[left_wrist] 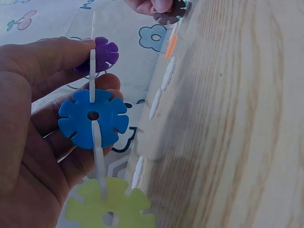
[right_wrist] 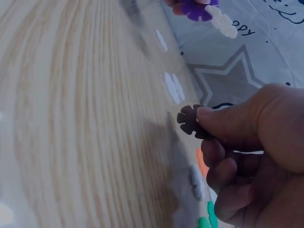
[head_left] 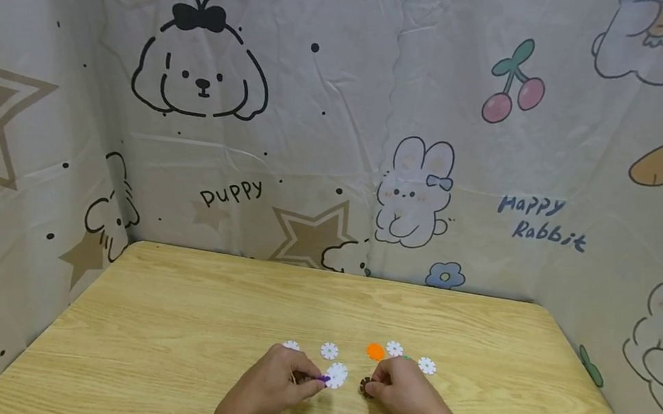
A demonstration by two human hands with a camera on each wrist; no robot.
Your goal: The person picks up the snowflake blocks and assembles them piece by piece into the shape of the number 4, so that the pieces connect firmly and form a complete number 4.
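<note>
My left hand point(head_left: 272, 385) grips a chain of slotted snowflake discs joined edge to edge. In the left wrist view the chain has a yellow disc point(left_wrist: 88, 202), a blue disc point(left_wrist: 108, 129) and a purple disc point(left_wrist: 108, 52), with white discs seen edge-on between them. Fingers lie behind the blue disc, and a fingertip presses by the purple one. A white disc point(head_left: 338, 375) sticks out at the chain's right end in the head view. To its right, my right hand point(head_left: 408, 390) pinches a dark brown disc point(right_wrist: 188, 122) between thumb and forefinger, apart from the chain.
On the wooden table point(head_left: 202, 301) beyond the hands lie loose white discs, among them one in the middle point(head_left: 329, 351) and one at right point(head_left: 426, 366). An orange disc point(head_left: 375, 351) lies near them; a green disc point(right_wrist: 212, 214) is partly hidden. A printed curtain point(head_left: 316, 129) hangs behind.
</note>
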